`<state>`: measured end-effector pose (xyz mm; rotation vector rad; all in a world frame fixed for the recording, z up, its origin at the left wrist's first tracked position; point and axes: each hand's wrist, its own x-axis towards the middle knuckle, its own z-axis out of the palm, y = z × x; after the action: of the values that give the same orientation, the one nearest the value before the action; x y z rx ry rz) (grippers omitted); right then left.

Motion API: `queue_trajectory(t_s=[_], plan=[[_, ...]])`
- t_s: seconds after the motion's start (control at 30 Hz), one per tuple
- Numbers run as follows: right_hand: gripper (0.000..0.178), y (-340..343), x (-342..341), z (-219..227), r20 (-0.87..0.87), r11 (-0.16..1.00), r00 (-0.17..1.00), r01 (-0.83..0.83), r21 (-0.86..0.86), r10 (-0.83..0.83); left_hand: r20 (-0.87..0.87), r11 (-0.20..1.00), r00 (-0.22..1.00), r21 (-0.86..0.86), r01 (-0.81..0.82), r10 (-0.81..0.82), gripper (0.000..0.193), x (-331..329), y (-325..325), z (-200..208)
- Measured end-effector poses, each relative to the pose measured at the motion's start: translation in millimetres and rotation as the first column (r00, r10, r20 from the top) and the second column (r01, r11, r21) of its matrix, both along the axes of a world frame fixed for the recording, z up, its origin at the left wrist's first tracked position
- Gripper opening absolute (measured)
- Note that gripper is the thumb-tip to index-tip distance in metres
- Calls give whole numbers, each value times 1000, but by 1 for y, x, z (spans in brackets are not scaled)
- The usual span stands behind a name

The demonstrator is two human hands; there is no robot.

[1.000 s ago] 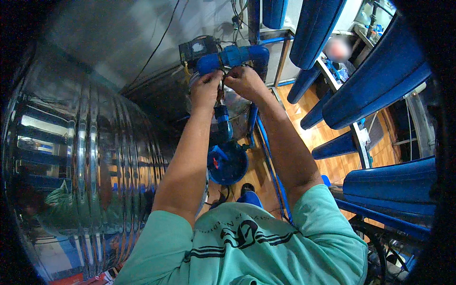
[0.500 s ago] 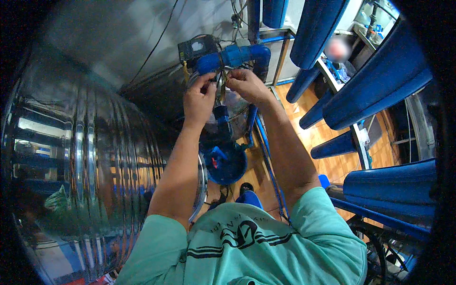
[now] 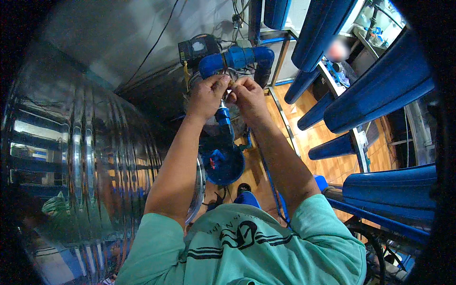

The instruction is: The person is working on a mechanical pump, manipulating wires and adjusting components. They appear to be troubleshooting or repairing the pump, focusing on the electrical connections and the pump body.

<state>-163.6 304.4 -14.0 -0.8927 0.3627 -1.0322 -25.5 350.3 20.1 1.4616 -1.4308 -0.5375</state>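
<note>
Just below a blue pipe elbow (image 3: 212, 65), my left hand (image 3: 207, 98) and my right hand (image 3: 249, 99) meet fingertip to fingertip. Both are closed in a pinch around something small and yellowish-brown, too tiny and covered to name. A blue pipe coupling (image 3: 238, 57) joins the elbow to a second bend on the right. Behind it sits a dark pump motor (image 3: 199, 49). Directly under my hands, a blue fitting (image 3: 223, 115) on a vertical pipe leads down toward a blue tub (image 3: 225, 176), which holds a blue-and-red object (image 3: 213, 159).
A shiny ribbed steel tank (image 3: 85, 156) fills the left side. Several large blue cylinders (image 3: 380, 90) on a metal frame (image 3: 358, 147) stand to the right. Thin blue pipes run along the tiled floor (image 3: 289, 109). Loose cables (image 3: 159, 40) hang along the wall.
My hands have come together from slightly apart, fingertips now meeting below the elbow. The strip-like, shiny yellowish thing seen between them is now mostly covered by my fingers.
</note>
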Motion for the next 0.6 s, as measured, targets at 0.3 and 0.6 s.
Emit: queue_trajectory(t_s=[0.3,0.6], plan=[[17,-23,-23,22,178,991,981,-91,97,72,309,861,895,490,138,-320,48,-30,57,12],[23,-21,-63,39,-331,988,932,-154,-1,145,241,962,957,179,-204,159,39,-3,27,-8]])
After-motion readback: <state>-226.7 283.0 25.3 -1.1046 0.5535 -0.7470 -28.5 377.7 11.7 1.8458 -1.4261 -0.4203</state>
